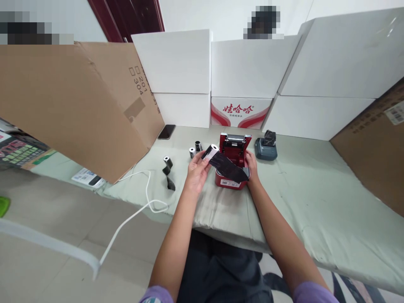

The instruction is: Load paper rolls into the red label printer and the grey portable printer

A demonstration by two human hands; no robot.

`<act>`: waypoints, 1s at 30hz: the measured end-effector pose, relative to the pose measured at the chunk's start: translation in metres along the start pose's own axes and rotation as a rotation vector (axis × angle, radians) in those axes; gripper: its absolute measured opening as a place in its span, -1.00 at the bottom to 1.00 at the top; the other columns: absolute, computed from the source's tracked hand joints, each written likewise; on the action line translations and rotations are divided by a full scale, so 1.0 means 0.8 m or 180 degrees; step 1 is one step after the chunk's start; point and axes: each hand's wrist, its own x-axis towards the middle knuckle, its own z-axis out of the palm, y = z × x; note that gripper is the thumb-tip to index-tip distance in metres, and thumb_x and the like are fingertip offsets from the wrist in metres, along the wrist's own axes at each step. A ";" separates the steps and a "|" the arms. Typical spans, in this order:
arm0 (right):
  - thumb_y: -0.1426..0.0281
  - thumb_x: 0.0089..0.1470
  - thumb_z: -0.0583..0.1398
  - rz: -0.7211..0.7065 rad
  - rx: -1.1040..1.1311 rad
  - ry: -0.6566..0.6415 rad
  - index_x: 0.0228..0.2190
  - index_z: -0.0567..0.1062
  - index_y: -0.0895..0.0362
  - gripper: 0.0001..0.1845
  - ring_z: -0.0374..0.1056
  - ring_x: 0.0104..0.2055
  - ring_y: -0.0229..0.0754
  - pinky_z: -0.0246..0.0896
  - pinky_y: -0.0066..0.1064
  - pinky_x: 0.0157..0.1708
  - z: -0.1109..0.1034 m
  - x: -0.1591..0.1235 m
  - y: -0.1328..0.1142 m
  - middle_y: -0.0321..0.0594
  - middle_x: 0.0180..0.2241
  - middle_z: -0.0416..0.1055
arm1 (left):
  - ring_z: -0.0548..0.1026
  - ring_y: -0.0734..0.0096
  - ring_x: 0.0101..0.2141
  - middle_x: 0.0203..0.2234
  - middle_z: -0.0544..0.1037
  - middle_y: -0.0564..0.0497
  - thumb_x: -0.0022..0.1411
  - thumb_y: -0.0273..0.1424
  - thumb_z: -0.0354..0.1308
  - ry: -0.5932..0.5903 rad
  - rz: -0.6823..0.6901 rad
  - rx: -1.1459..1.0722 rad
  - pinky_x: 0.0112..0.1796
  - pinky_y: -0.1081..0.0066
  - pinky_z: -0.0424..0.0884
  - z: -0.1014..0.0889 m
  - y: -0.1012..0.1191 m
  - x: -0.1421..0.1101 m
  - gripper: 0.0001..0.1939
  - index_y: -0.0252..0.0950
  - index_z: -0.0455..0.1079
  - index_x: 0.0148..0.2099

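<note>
My left hand (196, 170) grips a small roll of black-backed paper (211, 153) by its side. A black strip unrolls from it, down to the right across the front of a red portable printer (227, 180). The printer's lid (235, 143) stands raised, with a roller along its top edge. My right hand (251, 166) is wrapped round the printer's right side; its fingers are partly hidden behind the body. Left of the printer, two small rolls (198, 146) stand close together. Farther left lies another roll (168, 161) with a curled black strip (170, 183) trailing from it.
A dark blue-grey device (266, 149) with crumpled black paper on top sits to the right. A phone (166, 131) lies at the back left. White cable (148, 204) loops over the front left edge. White boxes (179, 63) and brown cardboard (104, 101) wall the table.
</note>
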 end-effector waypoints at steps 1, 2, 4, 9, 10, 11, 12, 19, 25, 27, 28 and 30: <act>-0.06 0.03 0.24 0.0002 -0.0003 -0.0002 -0.04 0.50 0.06 -0.41 0.37 0.16 0.01 0.20 -0.09 0.23 0.000 0.000 0.000 -0.12 0.08 0.48 | 0.62 0.42 -0.15 -0.21 0.66 0.07 -0.02 -0.43 0.48 -0.0007 0.0002 -0.0038 -0.05 0.43 0.45 -0.001 0.000 0.000 -0.58 -0.18 0.52 -0.08; -0.06 0.03 0.24 0.0001 -0.0001 -0.0001 -0.04 0.50 0.06 -0.42 0.37 0.16 0.02 0.20 -0.09 0.23 0.000 0.000 -0.001 -0.12 0.08 0.48 | 0.62 0.44 -0.18 -0.21 0.66 0.07 -0.04 -0.43 0.49 -0.0017 0.0003 -0.0084 -0.07 0.45 0.45 -0.002 -0.001 0.000 -0.58 -0.18 0.52 -0.08; -0.05 0.04 0.24 0.0011 0.0032 -0.0002 -0.04 0.50 0.06 -0.43 0.37 0.15 0.02 0.22 -0.09 0.22 0.000 -0.001 -0.001 -0.13 0.07 0.48 | 0.62 0.47 -0.22 -0.22 0.66 0.07 -0.06 -0.43 0.51 -0.0033 0.0014 -0.0168 -0.11 0.47 0.46 -0.003 -0.001 0.000 -0.56 -0.20 0.53 -0.09; -0.02 0.03 0.27 0.0074 0.0213 -0.0054 -0.04 0.49 0.06 -0.44 0.40 0.12 0.00 0.20 -0.09 0.23 0.000 0.000 0.002 -0.15 0.05 0.49 | 0.62 0.42 -0.19 -0.22 0.67 0.03 -0.05 -0.43 0.50 0.0011 0.0013 -0.0153 -0.06 0.42 0.46 -0.004 -0.002 0.001 -0.56 -0.23 0.52 -0.08; -0.02 0.02 0.27 0.0070 0.0231 -0.0061 -0.04 0.49 0.05 -0.44 0.40 0.12 0.00 0.20 -0.09 0.23 0.000 0.001 0.003 -0.15 0.05 0.49 | 0.63 0.41 -0.18 -0.22 0.67 0.03 -0.04 -0.43 0.49 0.0015 0.0014 -0.0150 -0.04 0.41 0.46 -0.005 -0.002 0.001 -0.56 -0.23 0.52 -0.07; -0.02 0.02 0.27 0.0064 0.0242 -0.0063 -0.04 0.49 0.05 -0.44 0.40 0.12 0.00 0.20 -0.08 0.23 -0.001 0.001 0.004 -0.15 0.05 0.49 | 0.63 0.42 -0.18 -0.22 0.67 0.04 -0.03 -0.44 0.49 0.0012 0.0019 -0.0159 -0.04 0.42 0.46 -0.005 -0.002 0.001 -0.57 -0.23 0.52 -0.07; -0.02 0.02 0.27 0.0060 0.0246 -0.0058 -0.04 0.49 0.05 -0.44 0.40 0.12 0.00 0.21 -0.08 0.23 -0.001 0.002 0.005 -0.16 0.05 0.50 | 0.63 0.43 -0.19 -0.22 0.67 0.04 -0.02 -0.45 0.48 0.0004 0.0025 -0.0176 -0.04 0.42 0.46 -0.005 -0.002 0.001 -0.58 -0.23 0.52 -0.07; -0.03 0.01 0.27 0.0050 0.0188 -0.0006 -0.04 0.49 0.06 -0.42 0.39 0.14 0.03 0.21 -0.06 0.22 -0.001 0.004 0.008 -0.14 0.06 0.49 | 0.62 0.49 -0.23 -0.27 0.67 0.07 0.26 -0.43 0.31 0.0154 -0.0237 -0.0686 -0.05 0.44 0.47 -0.006 0.000 -0.001 -0.86 -0.23 0.51 -0.11; -0.04 0.01 0.27 0.0054 0.0200 -0.0022 -0.04 0.49 0.05 -0.42 0.39 0.15 0.01 0.19 -0.04 0.25 -0.002 0.005 0.010 -0.14 0.07 0.49 | 0.62 0.46 -0.21 -0.25 0.68 0.03 0.49 -0.35 -0.02 0.0313 -0.0476 -0.1017 -0.14 0.42 0.52 -0.004 0.008 -0.006 -0.74 -0.20 0.51 -0.05; -0.04 0.01 0.27 0.0059 0.0226 -0.0045 -0.03 0.49 0.05 -0.42 0.39 0.15 0.01 0.18 -0.05 0.26 -0.002 0.004 0.009 -0.15 0.07 0.49 | 0.61 0.45 -0.16 -0.16 0.67 0.00 0.51 -0.38 -0.09 0.0206 -0.0497 -0.1025 -0.11 0.40 0.50 -0.002 0.010 -0.010 -0.68 -0.19 0.49 0.06; -0.04 0.01 0.27 0.0058 0.0224 -0.0058 -0.03 0.49 0.05 -0.42 0.39 0.15 0.00 0.18 -0.05 0.26 -0.001 0.003 0.007 -0.15 0.07 0.49 | 0.61 0.46 -0.17 -0.13 0.66 -0.01 0.52 -0.40 -0.12 0.0138 -0.0544 -0.1024 -0.12 0.41 0.49 -0.002 0.011 -0.012 -0.65 -0.18 0.48 0.10; -0.04 0.02 0.26 0.0055 0.0185 -0.0068 -0.03 0.49 0.05 -0.42 0.38 0.16 0.01 0.20 -0.05 0.25 0.000 0.001 0.004 -0.15 0.07 0.50 | 0.60 0.51 -0.25 -0.13 0.65 -0.03 0.53 -0.41 -0.17 0.0006 -0.0658 -0.1052 -0.19 0.45 0.47 -0.001 0.011 -0.016 -0.60 -0.18 0.46 0.14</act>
